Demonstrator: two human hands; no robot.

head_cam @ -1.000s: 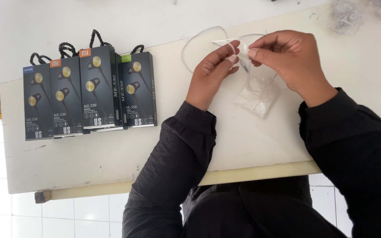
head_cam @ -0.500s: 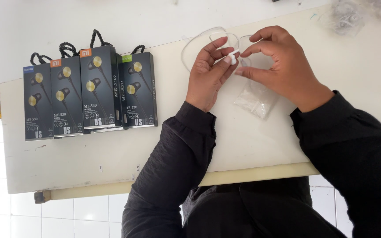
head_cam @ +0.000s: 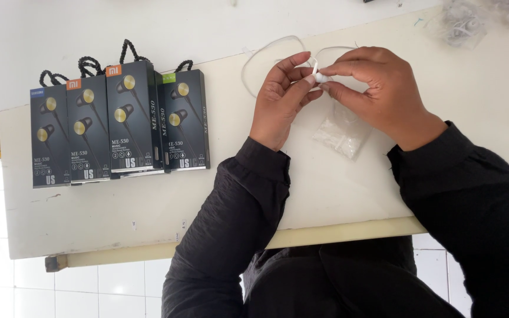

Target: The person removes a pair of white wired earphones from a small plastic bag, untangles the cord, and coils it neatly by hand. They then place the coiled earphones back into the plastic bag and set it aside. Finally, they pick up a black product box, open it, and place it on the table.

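**Operator A:** Since the earlier frame, both hands have shifted slightly toward the far edge; the clear plastic bag point(head_cam: 343, 132) now lies free on the white table point(head_cam: 148, 212).

**Operator B:** Grip status?

**Operator A:** Left hand point(head_cam: 281, 97) and right hand point(head_cam: 381, 91) each pinch the white earphone point(head_cam: 320, 76) with fingertips closed. Its cable point(head_cam: 266, 50) loops beyond them.

**Operator B:** Surroundings?

**Operator A:** Four black earphone boxes point(head_cam: 119, 126) lie far left.

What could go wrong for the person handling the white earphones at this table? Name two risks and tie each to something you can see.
The thin white cable loops loose behind the left hand and right hand, so it might tangle or snag a finger. The small clear bag lies unweighted under the right hand; a sleeve could probably sweep it off the table.
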